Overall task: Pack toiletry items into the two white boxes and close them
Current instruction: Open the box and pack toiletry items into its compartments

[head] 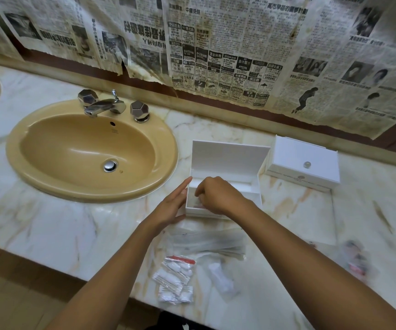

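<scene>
An open white box (249,184) stands on the marble counter with its lid (228,158) raised. My left hand (173,203) lies flat, fingers straight, against the box's left wall. My right hand (218,196) reaches into the box with curled fingers on a clear packet (195,201) at its left end. A second white box (304,163), closed, with a small knob on its lid, sits to the right. Near the counter's front edge lie clear long packets (211,241), a bag of cotton swabs and pads (175,279) and a small white tube packet (220,277).
A tan oval sink (49,182) with a chrome tap (104,104) is set in the counter at the left. Newspaper (240,55) covers the wall behind. A blurred packet with a red label (356,260) lies at the right. The counter edge runs just below the packets.
</scene>
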